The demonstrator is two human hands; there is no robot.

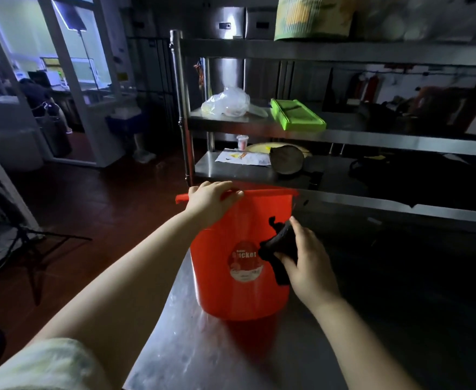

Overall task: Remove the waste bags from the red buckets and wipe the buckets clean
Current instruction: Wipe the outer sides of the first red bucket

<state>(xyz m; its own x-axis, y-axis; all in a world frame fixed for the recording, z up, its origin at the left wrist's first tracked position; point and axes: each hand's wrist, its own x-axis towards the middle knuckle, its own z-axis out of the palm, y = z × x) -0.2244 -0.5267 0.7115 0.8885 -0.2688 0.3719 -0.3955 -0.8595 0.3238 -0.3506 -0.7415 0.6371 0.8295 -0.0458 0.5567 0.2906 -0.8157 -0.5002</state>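
Standing on the dark red floor at the far left is a thin black metal stand [31,249]. Next comes the left hand [213,202]. Its fingers are curled over the top rim of the round red plastic bucket [231,291] and grip it. The bucket stands upright on the shiny grey metal table [191,356], near the table's left edge. It has a round sticker [244,263] on its side. Behind it, on a metal shelf rack [259,126], lie a crumpled clear plastic bag [227,102] and a flat green plastic tray [297,118]. A dark crumpled cloth [277,246] is pressed on the bucket's right side. The right hand [308,261] holds that cloth, with its fingers wrapped round it.
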